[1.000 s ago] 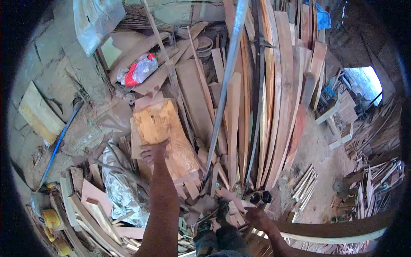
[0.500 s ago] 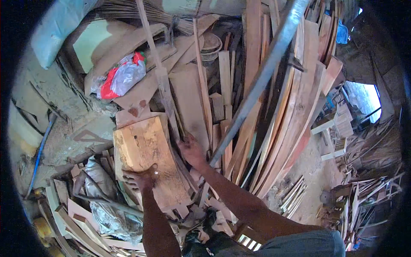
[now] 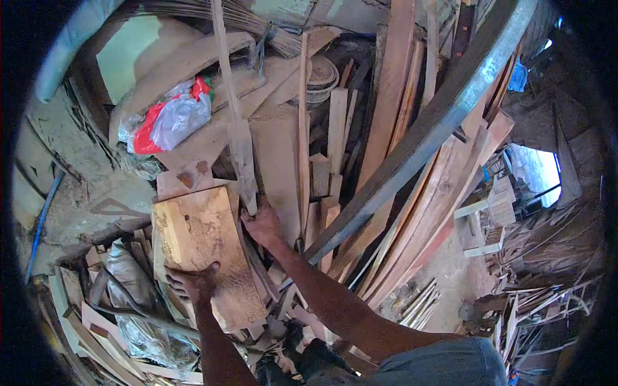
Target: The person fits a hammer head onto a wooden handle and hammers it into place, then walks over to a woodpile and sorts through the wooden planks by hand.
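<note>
My left hand (image 3: 193,281) lies on a pale, worn wooden board (image 3: 205,235), its fingers spread near the board's left edge. The board slants in front of me, its face rough and dark-stained in places. To its right, my right hand (image 3: 262,225) is closed at the lower end of a long, narrow wooden strip (image 3: 233,106). That strip leans upward toward the back; the fingertips are partly hidden. Close by the right forearm, a long metal-faced bar (image 3: 412,154) crosses diagonally.
Long planks (image 3: 444,186) lean in a stack to the right. A red and white plastic bag (image 3: 170,119) lies at the back left, near a bucket (image 3: 320,80). Wood offcuts and a dusty plastic sack (image 3: 132,276) crowd the lower left. Thin sticks (image 3: 421,302) lie on the floor.
The view has shifted, so most things sit further left. My right hand has come to the lower end of the wooden strip. My left hand stays on the board.
</note>
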Motion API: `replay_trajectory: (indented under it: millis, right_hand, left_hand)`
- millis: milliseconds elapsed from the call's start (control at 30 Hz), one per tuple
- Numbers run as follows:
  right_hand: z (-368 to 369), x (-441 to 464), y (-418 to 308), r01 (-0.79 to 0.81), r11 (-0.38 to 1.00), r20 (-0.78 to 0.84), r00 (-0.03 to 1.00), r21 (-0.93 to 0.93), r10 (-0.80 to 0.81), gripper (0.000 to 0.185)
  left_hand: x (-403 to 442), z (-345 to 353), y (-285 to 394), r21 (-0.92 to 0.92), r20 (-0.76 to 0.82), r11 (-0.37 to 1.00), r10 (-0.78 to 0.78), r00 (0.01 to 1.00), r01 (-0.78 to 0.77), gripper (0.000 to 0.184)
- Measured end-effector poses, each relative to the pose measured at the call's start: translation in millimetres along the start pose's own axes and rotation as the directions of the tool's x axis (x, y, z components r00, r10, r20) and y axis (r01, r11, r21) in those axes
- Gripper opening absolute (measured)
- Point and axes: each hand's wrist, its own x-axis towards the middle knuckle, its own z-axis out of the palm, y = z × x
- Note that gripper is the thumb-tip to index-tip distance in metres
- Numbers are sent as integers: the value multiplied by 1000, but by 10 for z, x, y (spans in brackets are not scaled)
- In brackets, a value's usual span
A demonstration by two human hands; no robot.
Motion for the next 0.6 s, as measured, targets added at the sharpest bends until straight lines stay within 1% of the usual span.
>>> replay_trajectory:
  millis: [33, 67, 133, 233, 333, 433, 467, 500, 533, 567, 600]
  right_hand:
    - [-135, -38, -114, -6, 999, 67, 998, 35, 4, 59]
    - [-122, -50, -17, 53, 998, 68, 996, 32, -55, 61]
    - [-104, -118, 151, 171, 985, 66, 983, 33, -173, 65]
    - [-409, -284, -75, 5, 993, 212, 977, 117, -30, 62]
    - [-365, -373, 318, -13, 1000, 330, 944, -10, 16, 55]
    - [-689, -530, 275, 28, 1000, 441, 897, 4, -27, 62]
    - [-688, -609, 375, 241, 970, 348, 911, -19, -219, 58]
    - [-704, -687, 480, 278, 960, 354, 900, -19, -253, 57]
    - [-788, -756, 542, 268, 963, 381, 891, 1, -248, 56]
    - [-859, -845, 597, 223, 974, 420, 882, 31, -215, 55]
    - [-930, -912, 621, 182, 982, 443, 877, 54, -187, 55]
  left_hand:
    - [13, 52, -40, -3, -27, 999, 36, 999, -36, 166]
    - [-53, -67, 93, 34, -1, 999, -37, 999, 37, 165]
    - [-46, -55, 97, 36, 18, 998, -60, 998, 59, 166]
    - [-76, -119, 140, 18, 21, 998, -66, 998, 66, 167]
    - [-81, -117, 126, -38, 49, 998, -57, 997, 59, 168]
    - [-37, -104, 31, -102, 68, 994, -23, 997, 30, 168]
    - [-53, -111, 38, -122, 72, 992, -7, 997, 16, 167]
    - [-63, -114, 61, -106, 82, 994, -15, 997, 24, 168]
    - [-77, -152, 105, -91, 90, 995, -24, 996, 32, 168]
    - [-88, -181, 113, -70, 98, 997, -34, 995, 41, 168]
    - [-28, -92, 69, -94, 78, 995, 26, 997, -19, 169]
